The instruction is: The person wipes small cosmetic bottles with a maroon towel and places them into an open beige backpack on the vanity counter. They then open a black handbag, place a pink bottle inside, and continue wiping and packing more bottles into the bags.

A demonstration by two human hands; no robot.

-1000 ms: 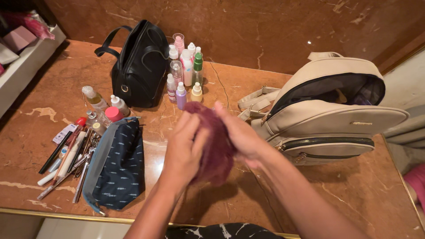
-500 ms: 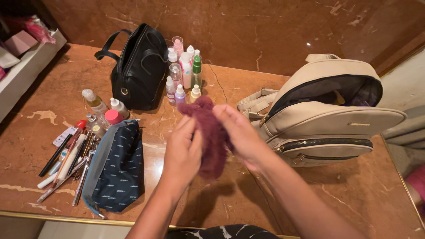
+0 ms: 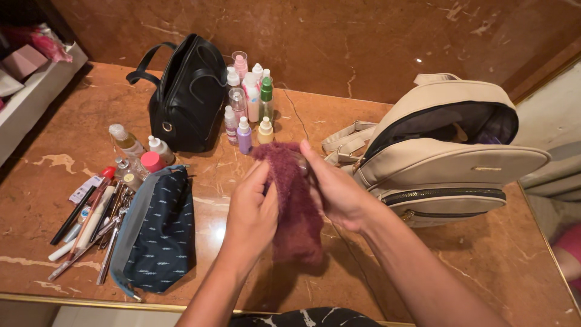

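Observation:
Both hands hold a fuzzy maroon cloth pouch (image 3: 295,212) above the middle of the brown marble table (image 3: 72,133). My left hand (image 3: 253,212) pinches its left side near the top. My right hand (image 3: 336,192) grips the upper right part, fingers curled over the top edge. The lower end of the pouch hangs loose below the hands. Something pale shows between my right fingers at the top; what it is cannot be made out.
A cream backpack (image 3: 451,163) lies unzipped at the right. A black handbag (image 3: 186,94) stands at the back beside several small bottles (image 3: 249,103). A dark blue patterned pouch (image 3: 156,233) lies left, with pens and cosmetics (image 3: 91,221) beyond it. A white shelf (image 3: 30,100) runs at far left.
The hands have lifted the maroon pouch slightly and shifted their fingers along its top edge. Everything on the table stays where it was.

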